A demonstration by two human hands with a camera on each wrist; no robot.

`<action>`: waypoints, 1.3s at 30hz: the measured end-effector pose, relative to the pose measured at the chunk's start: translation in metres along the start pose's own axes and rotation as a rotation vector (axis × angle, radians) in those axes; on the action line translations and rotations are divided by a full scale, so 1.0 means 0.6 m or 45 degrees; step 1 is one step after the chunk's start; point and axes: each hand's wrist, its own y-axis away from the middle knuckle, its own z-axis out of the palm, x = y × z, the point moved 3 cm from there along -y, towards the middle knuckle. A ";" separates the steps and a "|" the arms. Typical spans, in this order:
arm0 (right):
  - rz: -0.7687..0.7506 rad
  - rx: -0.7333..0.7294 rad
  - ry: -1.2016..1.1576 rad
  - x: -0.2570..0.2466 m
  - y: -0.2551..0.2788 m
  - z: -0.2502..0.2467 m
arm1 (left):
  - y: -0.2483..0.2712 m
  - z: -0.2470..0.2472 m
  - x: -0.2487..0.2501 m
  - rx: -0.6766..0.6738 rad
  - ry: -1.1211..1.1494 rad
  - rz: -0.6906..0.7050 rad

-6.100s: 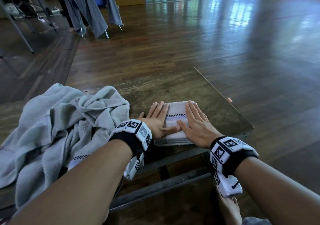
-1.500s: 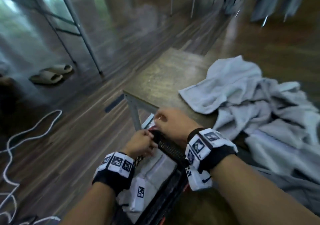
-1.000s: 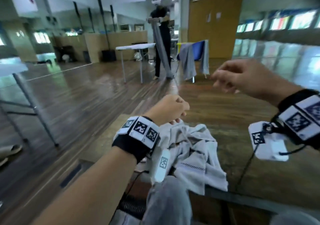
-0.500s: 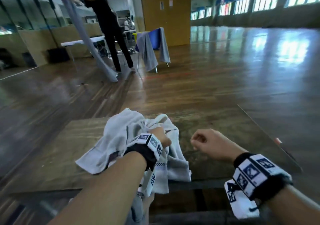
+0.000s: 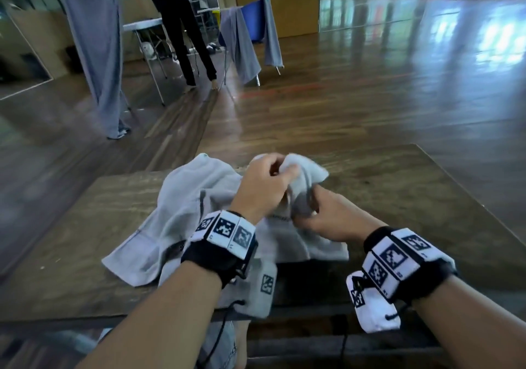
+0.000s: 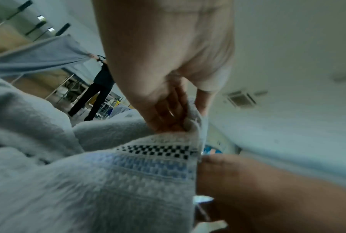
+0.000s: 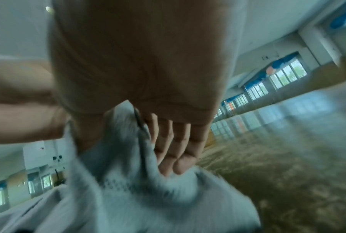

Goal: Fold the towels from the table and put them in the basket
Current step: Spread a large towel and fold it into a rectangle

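The crumpled pale grey terry towel lies on the worn brown wooden table, at its near edge, partly hanging over. The left hand pinches a raised fold at about 12 o'clock of the heap; the right hand curls its fingers round the cloth just beside, at 3 o'clock. To do this step well, I think each hand should find one corner along the checkered band (the hem is a good guide), then pull apart. The basket is not in view.
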 end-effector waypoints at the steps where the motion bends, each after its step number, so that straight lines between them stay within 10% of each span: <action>1: -0.005 0.069 -0.043 -0.004 -0.006 -0.002 | -0.005 -0.001 0.012 -0.025 0.124 0.021; 8: 0.066 0.792 -0.609 0.019 -0.013 -0.089 | -0.013 0.017 -0.009 -0.309 -0.013 -0.053; 22: 0.107 0.486 -0.655 0.093 0.037 -0.070 | 0.003 0.107 0.025 -0.532 -0.334 -0.020; 32: 0.282 1.024 -0.311 0.130 0.082 -0.151 | -0.018 0.094 0.063 -0.060 0.029 -0.226; 39: -0.082 0.307 -0.264 0.067 0.095 -0.100 | -0.008 0.135 0.087 -0.061 0.297 -0.190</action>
